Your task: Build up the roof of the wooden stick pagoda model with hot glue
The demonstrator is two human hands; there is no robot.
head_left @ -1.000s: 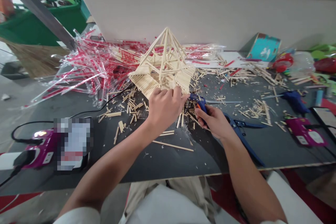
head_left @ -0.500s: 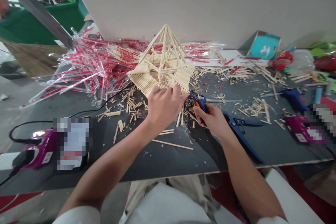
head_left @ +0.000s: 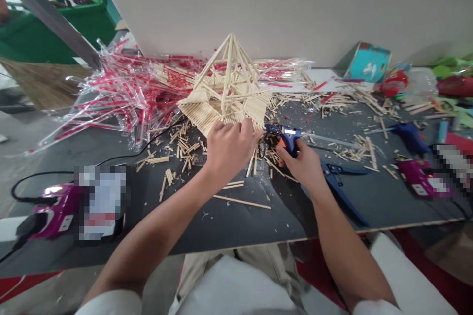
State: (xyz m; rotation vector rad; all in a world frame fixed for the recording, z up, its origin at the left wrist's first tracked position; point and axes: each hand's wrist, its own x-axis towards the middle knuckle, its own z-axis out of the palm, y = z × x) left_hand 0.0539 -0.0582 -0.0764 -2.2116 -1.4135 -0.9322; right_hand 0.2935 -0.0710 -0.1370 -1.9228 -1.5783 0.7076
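Note:
A model of thin wooden sticks [head_left: 231, 86], with a pointed frame on top and slatted panels flaring around it, stands mid-table. My left hand [head_left: 231, 147] is closed at its near edge, fingers curled over the slats; the fingertips are partly hidden. My right hand [head_left: 305, 165] grips a blue hot glue gun [head_left: 290, 138], its nozzle pointing left, close to my left fingertips. A clear glue stick [head_left: 328, 140] juts from the gun's rear. Blue-handled pruning shears [head_left: 342, 187] lie beside my right wrist.
Red-striped plastic wrappers [head_left: 129, 88] heap at the back left. Cut stick pieces [head_left: 188, 145] litter the tabletop. A phone [head_left: 103, 202] and purple power strip [head_left: 55, 206] lie at left; another blue glue gun [head_left: 410, 135] and purple strip [head_left: 423, 177] at right. A wall panel [head_left: 277, 19] stands behind.
My right hand has shifted slightly right and up with the glue gun, whose body now shows more. The left hand stays at the model's near edge.

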